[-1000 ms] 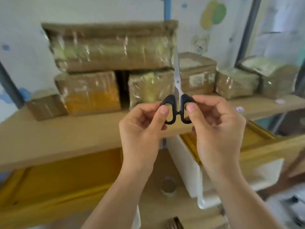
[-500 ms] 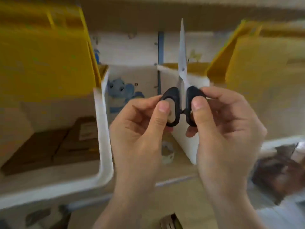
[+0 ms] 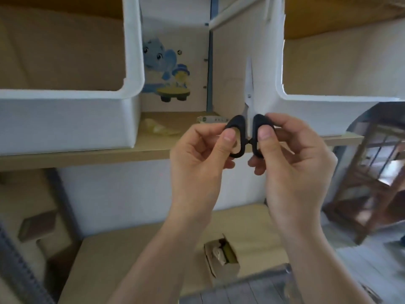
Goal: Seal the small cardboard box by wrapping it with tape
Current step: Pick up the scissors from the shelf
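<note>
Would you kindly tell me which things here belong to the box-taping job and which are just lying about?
For the job:
- scissors, held by left hand and right hand
- small cardboard box, flaps open, on the lower shelf

Lying about:
- left bin
- right bin
- crumpled wrapper
- wooden frame

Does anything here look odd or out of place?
Yes. The small cardboard box on the lower shelf lies with its flaps open, contents showing, no tape on it. Meanwhile the left hand and right hand hold scissors blades up, well above it.
</note>
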### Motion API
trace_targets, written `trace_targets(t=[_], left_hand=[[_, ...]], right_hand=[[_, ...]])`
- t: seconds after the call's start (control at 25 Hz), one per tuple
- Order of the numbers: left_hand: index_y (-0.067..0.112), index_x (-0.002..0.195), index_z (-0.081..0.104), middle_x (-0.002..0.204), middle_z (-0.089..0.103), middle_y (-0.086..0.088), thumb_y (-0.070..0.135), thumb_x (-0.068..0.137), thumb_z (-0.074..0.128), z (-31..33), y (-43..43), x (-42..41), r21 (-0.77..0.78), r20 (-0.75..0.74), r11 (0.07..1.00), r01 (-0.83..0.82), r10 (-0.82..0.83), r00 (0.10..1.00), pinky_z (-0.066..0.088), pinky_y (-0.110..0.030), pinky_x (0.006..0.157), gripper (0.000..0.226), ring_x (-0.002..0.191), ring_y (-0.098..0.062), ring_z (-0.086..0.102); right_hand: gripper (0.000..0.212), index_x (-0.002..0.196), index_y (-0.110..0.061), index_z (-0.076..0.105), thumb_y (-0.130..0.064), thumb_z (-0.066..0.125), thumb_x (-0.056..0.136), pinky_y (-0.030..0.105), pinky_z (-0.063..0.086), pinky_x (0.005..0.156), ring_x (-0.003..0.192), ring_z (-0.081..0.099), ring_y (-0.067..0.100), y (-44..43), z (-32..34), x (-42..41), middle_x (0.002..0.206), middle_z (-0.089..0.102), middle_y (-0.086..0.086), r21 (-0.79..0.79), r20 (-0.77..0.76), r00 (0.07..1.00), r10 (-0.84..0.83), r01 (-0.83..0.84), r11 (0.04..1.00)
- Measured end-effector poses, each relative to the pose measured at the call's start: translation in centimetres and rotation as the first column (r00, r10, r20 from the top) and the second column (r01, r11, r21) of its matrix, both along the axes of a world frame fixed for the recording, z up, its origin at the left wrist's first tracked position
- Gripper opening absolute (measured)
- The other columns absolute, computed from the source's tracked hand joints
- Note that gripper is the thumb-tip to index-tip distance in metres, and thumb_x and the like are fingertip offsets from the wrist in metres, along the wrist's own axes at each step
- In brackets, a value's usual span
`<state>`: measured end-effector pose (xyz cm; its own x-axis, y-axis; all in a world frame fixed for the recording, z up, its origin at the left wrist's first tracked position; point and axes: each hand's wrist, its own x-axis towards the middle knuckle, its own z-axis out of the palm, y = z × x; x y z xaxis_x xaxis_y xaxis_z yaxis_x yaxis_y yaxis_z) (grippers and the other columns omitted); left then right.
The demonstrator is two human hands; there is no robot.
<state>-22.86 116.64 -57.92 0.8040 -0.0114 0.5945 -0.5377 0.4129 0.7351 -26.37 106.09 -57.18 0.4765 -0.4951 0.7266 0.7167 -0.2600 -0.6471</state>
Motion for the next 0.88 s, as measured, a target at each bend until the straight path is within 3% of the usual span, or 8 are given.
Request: trace_targets(t=[0.16, 0.28, 0.4, 0.56, 0.68, 0.76, 0.88], left_hand=[[0.009, 0.094, 0.064, 0.072, 0.066, -0.003, 0.021, 0.092, 0.066, -0.4, 1.7, -2.7, 0.031, 0.025, 0.999, -0.009, 0.008, 1.0, 0.042, -0.024, 0.05, 0.012, 0.056, -0.016, 0.049], [0.009, 0.094, 0.065, 0.07, 0.066, -0.003, 0.024, 0.089, 0.067, -2.6, 3.3, -4.4, 0.085, 0.032, 0.995, -0.052, 0.05, 0.998, 0.043, -0.024, 0.048, 0.016, 0.052, -0.014, 0.051], [0.01, 0.091, 0.066, 0.068, 0.066, -0.001, 0.028, 0.086, 0.068, -6.5, 5.4, -5.1, 0.21, 0.005, 0.972, -0.108, 0.11, 0.994, 0.046, -0.024, 0.049, 0.018, 0.05, -0.013, 0.055], [0.015, 0.086, 0.067, 0.067, 0.065, 0.005, 0.014, 0.092, 0.071, -11.8, 8.1, -5.3, 0.432, -0.104, 0.898, -0.09, 0.148, 0.983, 0.047, -0.023, 0.05, 0.007, 0.053, -0.01, 0.057], [0.021, 0.085, 0.071, 0.073, 0.071, 0.001, 0.015, 0.093, 0.072, -14.8, 10.5, -5.8, 0.571, -0.1, 0.819, -0.063, 0.146, 0.984, 0.054, -0.038, 0.058, 0.01, 0.065, -0.021, 0.066], [0.026, 0.085, 0.073, 0.075, 0.074, 0.001, 0.016, 0.092, 0.073, -15.8, 11.8, -6.1, 0.627, -0.087, 0.776, -0.071, 0.16, 0.983, 0.056, -0.05, 0.066, 0.012, 0.074, -0.031, 0.069], [0.028, 0.086, 0.074, 0.074, 0.074, 0.004, 0.016, 0.091, 0.074, -16.4, 12.8, -5.4, 0.664, -0.082, 0.744, -0.075, 0.173, 0.982, 0.056, -0.052, 0.069, 0.013, 0.073, -0.031, 0.067]], right_hand=[[0.015, 0.097, -0.022, 0.071, -0.008, 0.068, 0.093, 0.02, 0.051, 0.047, 0.049, 0.065, 0.013, 0.7, 0.1, -2.9, 0.076, 0.074, -0.005, -0.05, -0.04, 0.998, 0.039, -0.041, 0.998], [0.015, 0.098, -0.021, 0.071, -0.007, 0.068, 0.091, 0.019, 0.052, 0.048, 0.052, 0.067, 0.015, 1.0, -1.9, -5.1, 0.078, 0.073, -0.002, -0.096, -0.08, 0.994, 0.07, -0.078, 0.992], [0.014, 0.096, -0.02, 0.072, -0.008, 0.069, 0.089, 0.019, 0.053, 0.05, 0.056, 0.067, 0.015, 1.0, -5.9, -6.6, 0.074, 0.072, -0.004, -0.12, -0.232, 0.966, 0.114, -0.144, 0.982], [0.014, 0.096, -0.021, 0.075, -0.008, 0.072, 0.09, 0.029, 0.058, 0.053, 0.06, 0.069, 0.021, 0.3, -11.9, -8.1, 0.077, 0.074, -0.001, -0.169, -0.449, 0.893, 0.037, -0.126, 0.978], [0.014, 0.1, -0.022, 0.073, -0.012, 0.072, 0.09, 0.038, 0.061, 0.056, 0.056, 0.068, 0.022, 0.2, -15.0, -9.3, 0.08, 0.075, -0.001, -0.206, -0.553, 0.833, 0.011, -0.149, 0.967], [0.016, 0.102, -0.023, 0.07, -0.013, 0.073, 0.09, 0.037, 0.06, 0.058, 0.051, 0.065, 0.019, 0.3, -15.5, -9.7, 0.08, 0.076, -0.003, -0.231, -0.581, 0.814, -0.017, -0.145, 0.962], [0.022, 0.103, -0.028, 0.065, -0.016, 0.075, 0.088, 0.034, 0.058, 0.058, 0.051, 0.064, 0.016, 0.3, -15.1, -9.2, 0.08, 0.076, -0.005, -0.256, -0.595, 0.803, -0.042, -0.139, 0.957]])
